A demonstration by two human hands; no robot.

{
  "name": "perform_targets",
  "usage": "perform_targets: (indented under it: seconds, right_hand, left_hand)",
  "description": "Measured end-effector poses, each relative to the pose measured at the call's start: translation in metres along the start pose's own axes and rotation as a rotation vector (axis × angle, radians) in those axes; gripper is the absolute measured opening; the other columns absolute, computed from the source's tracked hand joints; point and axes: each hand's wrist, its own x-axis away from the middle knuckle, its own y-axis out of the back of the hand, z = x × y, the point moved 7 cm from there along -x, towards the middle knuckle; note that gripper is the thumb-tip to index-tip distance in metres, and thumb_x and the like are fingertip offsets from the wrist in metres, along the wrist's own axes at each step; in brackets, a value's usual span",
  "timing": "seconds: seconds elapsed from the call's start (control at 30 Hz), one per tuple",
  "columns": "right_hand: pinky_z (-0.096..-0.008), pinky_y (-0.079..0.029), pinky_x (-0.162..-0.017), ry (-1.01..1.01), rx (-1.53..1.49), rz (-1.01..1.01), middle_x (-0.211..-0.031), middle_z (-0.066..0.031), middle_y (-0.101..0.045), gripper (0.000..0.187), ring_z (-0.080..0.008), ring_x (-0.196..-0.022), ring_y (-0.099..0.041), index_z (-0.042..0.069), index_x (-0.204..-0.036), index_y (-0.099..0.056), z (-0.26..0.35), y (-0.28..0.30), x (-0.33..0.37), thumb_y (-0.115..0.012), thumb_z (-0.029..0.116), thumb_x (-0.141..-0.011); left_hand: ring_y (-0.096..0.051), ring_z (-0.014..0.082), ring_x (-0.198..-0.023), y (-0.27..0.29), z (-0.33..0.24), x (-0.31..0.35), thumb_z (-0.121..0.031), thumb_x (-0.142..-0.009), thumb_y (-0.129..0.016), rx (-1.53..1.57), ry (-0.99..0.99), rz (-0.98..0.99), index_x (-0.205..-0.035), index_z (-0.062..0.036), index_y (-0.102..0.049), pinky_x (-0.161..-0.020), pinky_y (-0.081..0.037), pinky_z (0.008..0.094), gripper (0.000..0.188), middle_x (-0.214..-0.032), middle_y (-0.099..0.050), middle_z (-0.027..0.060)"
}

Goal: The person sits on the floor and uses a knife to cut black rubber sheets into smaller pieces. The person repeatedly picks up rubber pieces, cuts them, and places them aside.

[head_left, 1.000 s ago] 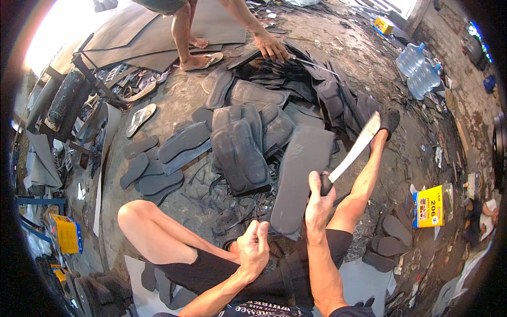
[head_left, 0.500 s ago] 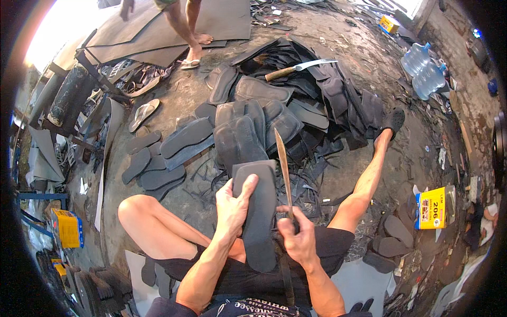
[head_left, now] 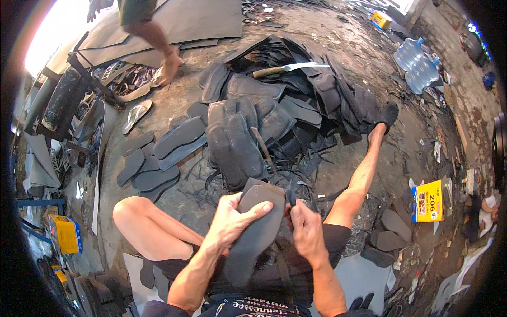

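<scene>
My left hand (head_left: 232,219) is closed round a dark grey shoe sole (head_left: 256,224), thumb on its upper face, holding it tilted above my lap. On the right, my right hand (head_left: 306,230) is a fist gripping a long, thin-bladed knife (head_left: 263,145). Its blade, smeared by motion, points away from me past the sole's far right edge. The handle is mostly hidden in my fingers. A short dark strip (head_left: 290,194) shows between the sole's edge and my right hand. Beyond my hands lies a heap of dark moulded sole pieces (head_left: 235,148).
A second knife (head_left: 282,70) with a wooden handle rests on the heap. Cut soles (head_left: 142,169) lie at its left. Yellow cans (head_left: 428,202) and clear water jugs (head_left: 417,63) stand at the right. Another person's leg (head_left: 158,42) is at the back left, near large flat sheets (head_left: 200,24).
The sole has turned, its far end leaning right, and my right hand has moved slightly right. The knife blade has swung left and away. The other person has stepped left.
</scene>
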Motion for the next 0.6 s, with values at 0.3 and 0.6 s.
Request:
perform_targets:
  seconds: [0.3,0.6]
  right_hand:
    - [-0.0440,-0.044,-0.061,-0.038,0.050,0.290,-0.065,-0.0145,-0.046,0.057,-0.0278,-0.059,-0.046,0.002,-0.097,-0.061,0.007,0.047,0.028,-0.047,0.055,-0.114]
    - [-0.0403,-0.046,-0.064,-0.032,-0.086,0.392,-0.078,-0.0100,-0.057,0.056,-0.0203,-0.070,-0.057,0.002,-0.101,-0.060,-0.032,0.011,-0.003,-0.039,0.051,-0.118]
  left_hand:
    - [-0.073,0.0078,-0.081,0.016,-0.059,-0.006,-0.022,-0.082,-0.098,-0.243,-0.092,0.164,-0.112,0.0013,-0.081,-0.074,-0.061,0.0265,0.041,-0.095,-0.082,0.0038]
    - [-0.076,0.0184,-0.084,-0.070,-0.010,0.021,-0.048,-0.082,-0.095,-0.720,-0.351,0.728,-0.110,0.0026,-0.080,-0.078,-0.059,0.0372,0.060,-0.084,-0.078,0.0107]
